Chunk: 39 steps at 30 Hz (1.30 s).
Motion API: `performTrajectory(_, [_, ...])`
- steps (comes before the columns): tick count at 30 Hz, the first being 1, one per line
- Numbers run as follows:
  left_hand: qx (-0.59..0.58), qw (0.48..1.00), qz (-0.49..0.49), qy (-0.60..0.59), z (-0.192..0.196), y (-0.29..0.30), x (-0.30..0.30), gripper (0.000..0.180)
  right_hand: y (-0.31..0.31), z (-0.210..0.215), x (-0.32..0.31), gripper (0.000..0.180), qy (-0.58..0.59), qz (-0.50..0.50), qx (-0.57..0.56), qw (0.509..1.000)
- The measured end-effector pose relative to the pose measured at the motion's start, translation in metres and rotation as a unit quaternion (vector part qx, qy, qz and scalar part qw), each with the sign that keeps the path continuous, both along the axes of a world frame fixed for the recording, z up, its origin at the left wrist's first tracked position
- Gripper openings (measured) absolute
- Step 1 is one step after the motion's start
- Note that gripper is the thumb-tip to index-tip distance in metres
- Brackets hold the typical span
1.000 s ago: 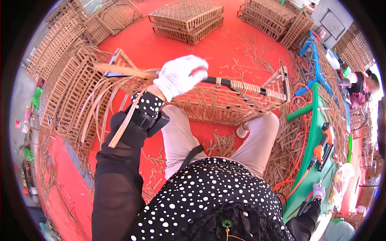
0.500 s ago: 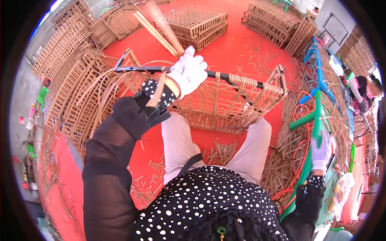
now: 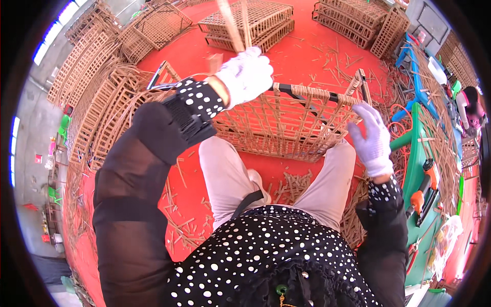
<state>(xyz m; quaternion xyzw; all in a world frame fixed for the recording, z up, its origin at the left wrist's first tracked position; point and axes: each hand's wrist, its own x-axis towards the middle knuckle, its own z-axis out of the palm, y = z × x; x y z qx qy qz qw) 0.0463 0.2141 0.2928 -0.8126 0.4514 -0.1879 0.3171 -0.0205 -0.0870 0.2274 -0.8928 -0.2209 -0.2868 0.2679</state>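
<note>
My left hand, in a white glove, is closed on flat brown wicker strips that stick up past it and blur a little. It hovers over the top edge of a half-woven wicker panel, built on a black metal frame and standing between my knees. My gloved right hand is open, fingers spread, in the air beside the panel's right end, with nothing in it. On the green bench to my right lies an orange and black power tool.
Finished lattice panels lean in rows at the left. More are stacked on the red floor ahead. Cut strips litter the floor. A blue stand and loose strips lie at the right, where another person sits.
My right hand has come away from the green bench toward the panel, and the tool there now shows. My left hand has shifted slightly right; its strips stand more upright.
</note>
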Motion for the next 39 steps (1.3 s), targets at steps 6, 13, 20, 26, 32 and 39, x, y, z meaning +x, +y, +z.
performTrajectory(6, [-0.176, 0.982, 0.062, 0.039, -0.032, 0.073, -0.028, 0.007, 0.09, 0.001, 0.052, 0.032, 0.017, 0.084, -0.012, 0.996])
performTrajectory(13, [-0.266, 0.958, 0.111, 0.0, -0.048, 0.075, -0.03, 0.011, 0.183, 0.006, 0.091, 0.03, 0.164, 0.15, -0.037, 0.974])
performTrajectory(20, [-0.372, 0.925, 0.07, -0.014, -0.05, 0.033, -0.053, 0.03, 0.064, -0.021, 0.056, 0.025, 0.261, 0.384, 0.645, 0.607])
performTrajectory(26, [-0.373, 0.894, 0.121, 0.217, -0.054, -0.013, -0.018, 0.051, 0.115, 0.003, 0.048, 0.022, 0.183, 0.25, 0.489, 0.815])
performTrajectory(32, [-0.289, 0.886, 0.205, 0.3, -0.051, -0.029, -0.005, 0.06, 0.11, 0.024, 0.042, 0.034, 0.425, 0.287, 0.661, 0.549])
performTrajectory(39, [-0.321, 0.877, 0.219, 0.282, -0.064, -0.033, -0.012, 0.067, 0.068, 0.03, 0.041, 0.031, 0.379, 0.341, 0.65, 0.563])
